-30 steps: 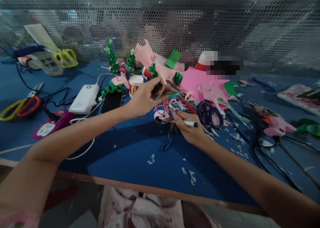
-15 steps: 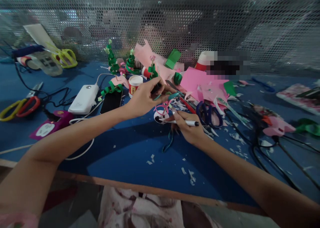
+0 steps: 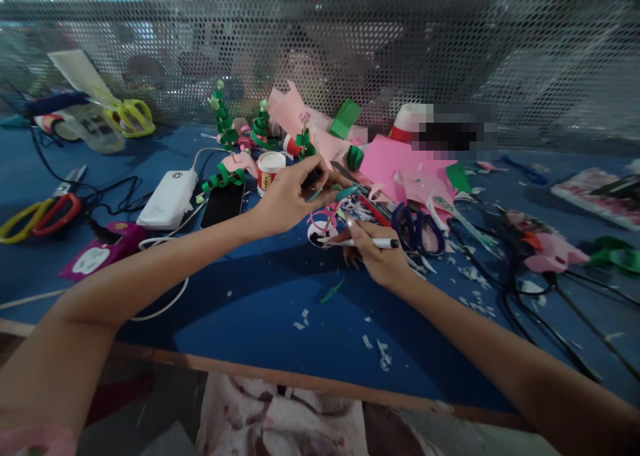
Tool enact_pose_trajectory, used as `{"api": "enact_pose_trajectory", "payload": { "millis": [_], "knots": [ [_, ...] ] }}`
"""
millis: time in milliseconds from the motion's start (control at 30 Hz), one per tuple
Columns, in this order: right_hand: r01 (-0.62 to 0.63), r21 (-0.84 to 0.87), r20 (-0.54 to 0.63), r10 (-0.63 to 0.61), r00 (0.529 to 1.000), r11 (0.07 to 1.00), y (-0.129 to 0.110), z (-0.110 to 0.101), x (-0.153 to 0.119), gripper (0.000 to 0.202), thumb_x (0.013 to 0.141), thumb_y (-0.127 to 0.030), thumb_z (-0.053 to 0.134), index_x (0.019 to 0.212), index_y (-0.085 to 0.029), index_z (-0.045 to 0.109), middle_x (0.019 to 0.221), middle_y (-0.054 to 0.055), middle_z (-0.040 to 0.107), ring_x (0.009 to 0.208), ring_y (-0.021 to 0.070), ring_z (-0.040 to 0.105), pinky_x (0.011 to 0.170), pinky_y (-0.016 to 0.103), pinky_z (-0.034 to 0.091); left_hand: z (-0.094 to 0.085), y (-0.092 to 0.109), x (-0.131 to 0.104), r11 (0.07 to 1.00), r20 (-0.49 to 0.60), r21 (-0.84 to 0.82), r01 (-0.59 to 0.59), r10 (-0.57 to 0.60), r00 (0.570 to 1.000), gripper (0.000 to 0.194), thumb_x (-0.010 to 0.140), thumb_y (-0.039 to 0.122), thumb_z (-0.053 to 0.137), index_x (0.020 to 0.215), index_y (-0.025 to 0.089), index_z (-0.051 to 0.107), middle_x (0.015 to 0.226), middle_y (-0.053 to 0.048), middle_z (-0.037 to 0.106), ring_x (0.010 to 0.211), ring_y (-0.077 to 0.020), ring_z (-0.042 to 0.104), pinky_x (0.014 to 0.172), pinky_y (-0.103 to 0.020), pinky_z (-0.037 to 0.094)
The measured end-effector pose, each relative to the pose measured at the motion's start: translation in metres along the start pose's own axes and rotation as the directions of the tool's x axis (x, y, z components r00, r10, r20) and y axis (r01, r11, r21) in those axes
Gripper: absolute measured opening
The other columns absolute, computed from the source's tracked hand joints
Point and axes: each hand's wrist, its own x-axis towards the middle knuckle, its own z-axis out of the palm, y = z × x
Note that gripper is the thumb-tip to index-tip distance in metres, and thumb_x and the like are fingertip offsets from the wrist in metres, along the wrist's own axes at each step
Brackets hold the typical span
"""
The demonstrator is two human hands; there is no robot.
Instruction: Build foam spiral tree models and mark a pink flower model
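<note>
The left hand (image 3: pixel 305 195) pinches a teal-green paper strip (image 3: pixel 346 193), with a dark object in its palm that I cannot identify; the right hand (image 3: pixel 383 256) grips a white marker (image 3: pixel 379 243) against the partly blackened white disc (image 3: pixel 315 228), mid-scene over the bench (image 3: pixel 240 309). Whether the disc rests on the bench is unclear; if only lightly supported, it could tilt under pen pressure and send ink astray. Pink paper curls (image 3: pixel 323 217) crowd the disc, so a slip could mark them. The navy-handled scissors (image 3: pixel 414 228) just right could catch the right knuckles, and leftward drift of the left wrist could knock the glue tub (image 3: pixel 271 166).
</note>
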Motion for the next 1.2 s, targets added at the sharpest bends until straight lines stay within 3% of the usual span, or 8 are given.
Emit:
{"api": "enact_pose_trajectory", "payload": {
  "millis": [400, 1200],
  "knots": [
    [0.021, 0.01, -0.005, -0.021, 1.0, 1.0, -0.0014, 0.0, 0.0009, 0.05, 0.078, -0.06, 0.047, 0.062, -0.017, 0.065, 0.045, 0.0, 0.052, 0.04, 0.0105, 0.046, 0.04, 0.024, 0.035, -0.0003, 0.0018, -0.0002, 0.999, -0.012, 0.037, 0.011, -0.01, 1.0, 0.033, 0.075, 0.041, 0.062, 0.07, 0.017, 0.04, 0.084, -0.007, 0.064, 0.098, -0.0219, 0.063, 0.075, -0.031, 0.054],
    [0.123, -0.141, -0.025, -0.128, 0.991, 0.982, -0.0014, -0.0012, -0.0033, 0.051, 0.085, -0.055, 0.039, 0.056, -0.017, 0.057, 0.043, -0.001, 0.049, 0.039, 0.0091, 0.044, 0.042, 0.025, 0.034, 0.0003, -0.0064, 0.0008, 0.994, -0.021, 0.104, -0.042, 0.044, 0.999, 0.031, 0.074, 0.041, 0.064, 0.077, 0.019, 0.043, 0.077, -0.004, 0.064, 0.087, -0.0173, 0.063, 0.073, -0.03, 0.051]
  ]
}}
